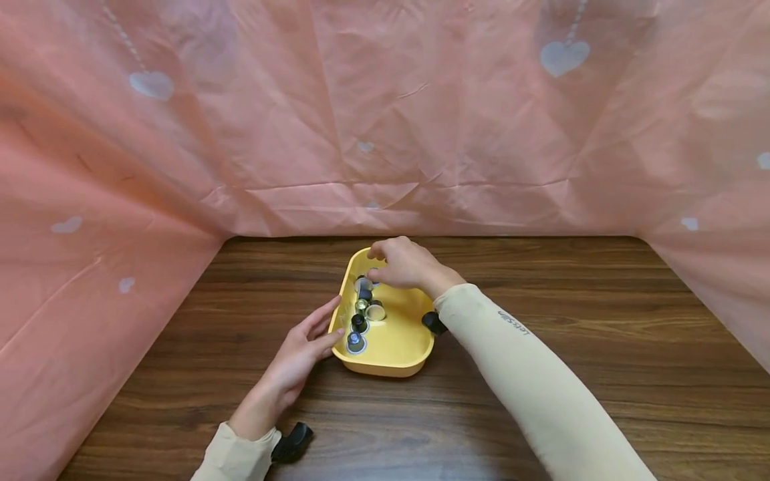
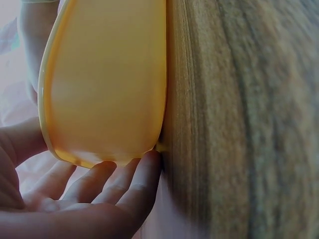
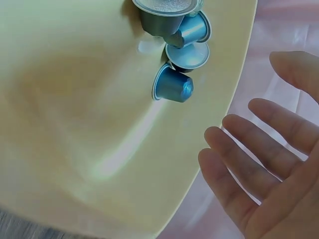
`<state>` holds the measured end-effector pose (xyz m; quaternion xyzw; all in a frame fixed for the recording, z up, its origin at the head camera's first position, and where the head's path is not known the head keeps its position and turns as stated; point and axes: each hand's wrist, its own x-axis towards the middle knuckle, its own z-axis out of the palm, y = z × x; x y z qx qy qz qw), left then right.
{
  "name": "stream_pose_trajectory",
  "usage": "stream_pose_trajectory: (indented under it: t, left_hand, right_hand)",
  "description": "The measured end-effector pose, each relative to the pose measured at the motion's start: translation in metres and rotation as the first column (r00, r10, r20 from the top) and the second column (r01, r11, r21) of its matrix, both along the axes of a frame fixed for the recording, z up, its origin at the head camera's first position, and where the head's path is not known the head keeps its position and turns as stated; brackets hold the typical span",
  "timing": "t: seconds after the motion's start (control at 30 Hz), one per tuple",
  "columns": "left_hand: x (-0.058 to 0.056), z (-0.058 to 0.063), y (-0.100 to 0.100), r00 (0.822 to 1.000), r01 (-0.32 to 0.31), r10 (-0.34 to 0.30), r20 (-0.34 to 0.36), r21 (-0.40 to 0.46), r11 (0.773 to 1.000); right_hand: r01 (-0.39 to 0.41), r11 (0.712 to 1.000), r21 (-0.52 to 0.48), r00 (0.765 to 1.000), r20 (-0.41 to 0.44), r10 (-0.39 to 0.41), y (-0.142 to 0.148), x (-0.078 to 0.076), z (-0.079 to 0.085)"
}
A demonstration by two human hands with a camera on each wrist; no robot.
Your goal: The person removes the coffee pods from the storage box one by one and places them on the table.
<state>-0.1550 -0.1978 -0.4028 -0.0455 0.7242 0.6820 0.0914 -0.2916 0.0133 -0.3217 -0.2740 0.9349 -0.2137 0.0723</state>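
A yellow tray [image 1: 402, 337] stands on the wooden table, with several coffee capsules along its left side. At the near left corner lies a blue capsule [image 1: 355, 342]; a black one [image 1: 359, 323] is just beyond it. My left hand [image 1: 305, 345] holds the tray's left wall, thumb at the rim and fingers [image 2: 132, 186] against the outside. Over the far end of the tray is my right hand [image 1: 408, 264], fingers spread and nothing held. In the right wrist view, its fingers stay apart from a blue capsule [image 3: 172, 84] and a dark-bodied capsule [image 3: 162, 20].
The dark wooden table [image 1: 571, 321] extends to both sides of the tray. A pink cloth [image 1: 457, 120] with pale hearts hangs behind and at the sides. Black wrist devices [image 1: 293, 443] sit on both wrists.
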Motion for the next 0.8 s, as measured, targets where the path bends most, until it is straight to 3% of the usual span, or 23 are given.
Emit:
stream_pose_trajectory:
  t: [0.57,0.8]
  left_hand:
    - [0.000,-0.004,0.002,1.000,-0.005,0.005,-0.011,0.009,1.000]
    - [0.001,-0.002,0.002,1.000,-0.013,0.013,-0.008,0.004,1.000]
  right_hand:
    - [0.093,0.995,-0.030,0.995,0.026,-0.092,-0.005,-0.016,-0.013]
    - [0.092,0.995,-0.033,0.996,0.023,-0.092,-0.011,-0.018,-0.019]
